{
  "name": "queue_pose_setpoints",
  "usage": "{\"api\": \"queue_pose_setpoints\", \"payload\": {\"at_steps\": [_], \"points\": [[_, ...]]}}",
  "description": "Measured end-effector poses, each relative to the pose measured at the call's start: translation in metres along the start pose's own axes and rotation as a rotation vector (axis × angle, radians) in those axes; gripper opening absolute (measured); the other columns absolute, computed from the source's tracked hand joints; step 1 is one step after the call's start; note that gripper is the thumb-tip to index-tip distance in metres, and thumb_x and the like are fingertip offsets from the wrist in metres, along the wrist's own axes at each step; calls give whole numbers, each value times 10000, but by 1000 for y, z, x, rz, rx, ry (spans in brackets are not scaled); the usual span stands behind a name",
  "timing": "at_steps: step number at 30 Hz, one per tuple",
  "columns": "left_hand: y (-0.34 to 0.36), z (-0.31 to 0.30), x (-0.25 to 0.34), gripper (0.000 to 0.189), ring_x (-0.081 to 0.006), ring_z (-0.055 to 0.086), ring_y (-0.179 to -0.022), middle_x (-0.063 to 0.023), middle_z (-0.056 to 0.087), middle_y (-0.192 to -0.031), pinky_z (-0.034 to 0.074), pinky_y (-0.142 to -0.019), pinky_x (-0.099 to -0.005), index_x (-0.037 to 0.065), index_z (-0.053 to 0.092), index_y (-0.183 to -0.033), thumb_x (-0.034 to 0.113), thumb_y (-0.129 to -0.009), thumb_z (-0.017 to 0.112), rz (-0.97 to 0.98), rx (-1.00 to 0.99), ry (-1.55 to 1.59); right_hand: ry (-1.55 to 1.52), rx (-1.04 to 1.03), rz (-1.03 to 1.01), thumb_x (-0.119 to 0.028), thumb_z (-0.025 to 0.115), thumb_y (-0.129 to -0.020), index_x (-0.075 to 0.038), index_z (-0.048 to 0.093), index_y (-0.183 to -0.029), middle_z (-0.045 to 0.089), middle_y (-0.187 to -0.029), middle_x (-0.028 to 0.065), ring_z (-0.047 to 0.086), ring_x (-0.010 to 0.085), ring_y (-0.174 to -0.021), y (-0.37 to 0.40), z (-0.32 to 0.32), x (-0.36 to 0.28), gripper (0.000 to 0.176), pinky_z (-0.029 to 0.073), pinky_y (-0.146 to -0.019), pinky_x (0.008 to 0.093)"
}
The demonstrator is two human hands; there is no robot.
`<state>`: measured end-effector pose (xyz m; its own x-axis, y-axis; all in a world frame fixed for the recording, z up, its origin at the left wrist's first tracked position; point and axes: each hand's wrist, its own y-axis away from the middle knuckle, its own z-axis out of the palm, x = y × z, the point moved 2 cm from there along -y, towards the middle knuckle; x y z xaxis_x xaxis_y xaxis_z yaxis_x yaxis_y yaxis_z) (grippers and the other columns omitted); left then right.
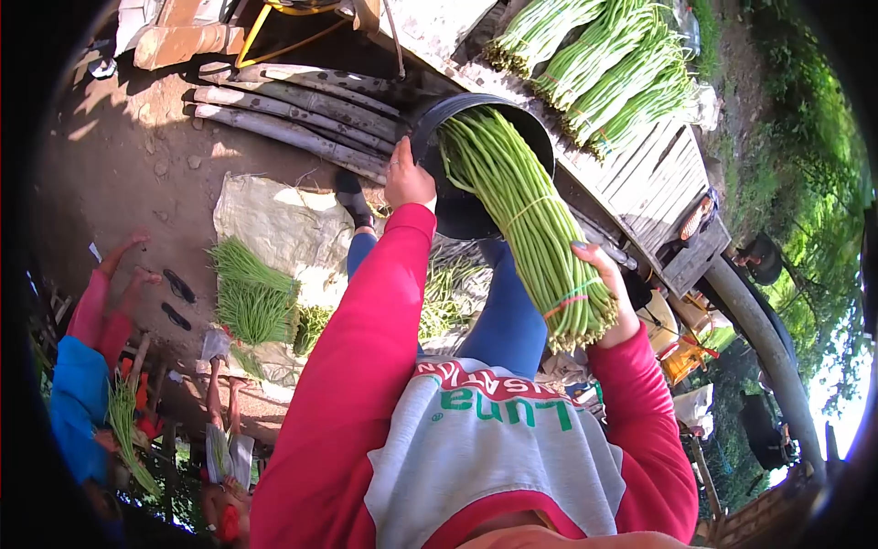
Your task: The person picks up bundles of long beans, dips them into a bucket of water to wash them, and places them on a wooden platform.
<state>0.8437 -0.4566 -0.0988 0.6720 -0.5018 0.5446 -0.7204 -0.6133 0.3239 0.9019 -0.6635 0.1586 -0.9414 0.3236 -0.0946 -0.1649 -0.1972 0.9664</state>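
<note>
A thick bundle of green long beans (521, 215) lies tilted across the middle, its far end inside a black bucket (476, 220). One band circles the bundle at mid-length, and red and green ties wrap its near end. My right hand (604, 284) is closed around the near end from the right side; some of its fingers are hidden beneath the beans. On the left, my left hand (410, 178) grips the bucket's rim, which tips its mouth toward me.
More bean bundles (604, 73) lie on a wooden slatted table (663, 188) at upper right. Bamboo poles (293, 119) rest at upper left. Loose beans (254, 297) are spread on sacking (265, 220) on the ground. At lower left, a person in blue (78, 393) is near beans.
</note>
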Motion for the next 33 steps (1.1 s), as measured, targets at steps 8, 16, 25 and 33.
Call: {"api": "queue_pose_setpoints", "payload": {"at_steps": [8, 16, 25, 33], "points": [[-2, 2, -4, 560, -310, 590, -1179, -116, 594, -1322, 496, -955, -417, 141, 502, -1389, 65, -844, 606, -40, -44, -5, 132, 266, 304, -356, 704, -822, 6, 660, -961, 698, -823, 140, 660, 290, -638, -203, -39, 19, 390, 569, -629, 404], [-3, 3, -5, 514, -325, 602, -1151, -134, 600, -1305, 502, -946, -419, 113, 525, -1356, 45, -851, 597, 0, -8, 32, -10, 0, 107, -275, 673, -858, 11, 605, -1201, 701, -1026, 175, 703, 309, -815, -116, -39, 23, 452, 600, -736, 429], [-1, 5, -4, 531, -321, 606, -1138, -101, 594, -1326, 505, -935, -430, 121, 524, -1351, 36, -832, 593, 3, 22, 40, 42, 4, 91, -285, 671, -863, 26, 571, -1260, 684, -1094, 180, 697, 300, -909, -70, -40, 5, 513, 589, -799, 446], [0, -1, -2, 492, -314, 628, -1094, -110, 633, -1255, 527, -908, -410, 89, 562, -1281, 4, -796, 582, 30, 117, 45, 228, 122, 217, -359, 663, -859, -29, 667, -906, 708, -851, 143, 677, 302, -712, -274, -40, 13, 334, 585, -704, 423]]}}
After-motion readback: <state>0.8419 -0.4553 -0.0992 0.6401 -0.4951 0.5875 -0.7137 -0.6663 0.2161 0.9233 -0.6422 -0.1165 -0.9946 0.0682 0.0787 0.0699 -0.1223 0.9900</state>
